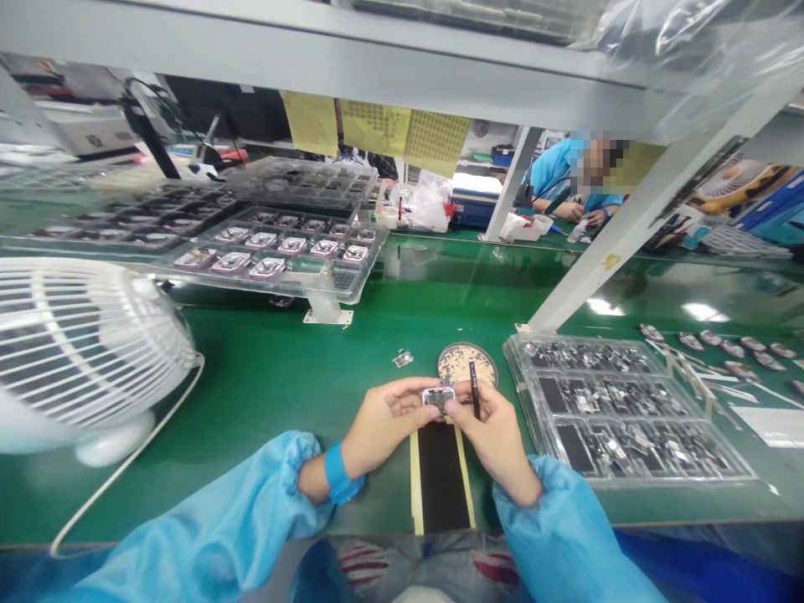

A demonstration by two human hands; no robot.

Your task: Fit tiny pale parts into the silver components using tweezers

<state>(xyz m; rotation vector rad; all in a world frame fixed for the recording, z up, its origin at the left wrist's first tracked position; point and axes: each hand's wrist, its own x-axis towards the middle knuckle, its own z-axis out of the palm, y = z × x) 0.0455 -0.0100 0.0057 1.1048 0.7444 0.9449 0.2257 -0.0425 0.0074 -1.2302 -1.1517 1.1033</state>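
Note:
Between both hands I hold a small rounded device housing (438, 397) with a pinkish rim and dark parts inside. My left hand (390, 420) grips its left side, fingers behind and thumb in front. My right hand (493, 431) pinches its right side and also keeps a thin black tool (474, 387), perhaps tweezers, upright between the fingers. Just behind the hands lies a round dish (453, 358) with many small tan bits. A small clear-and-metal piece (403, 358) rests left of the dish. Below the hands is a black mat strip (443, 481) with yellow tape edges.
A white fan (94, 360) stands at left, its cable on the green table. Clear trays of housings (276, 251) sit on a raised shelf. At right is a sectioned tray of small parts (628, 410); more housings (732, 347) lie beyond. Another person (571, 180) works across the bench.

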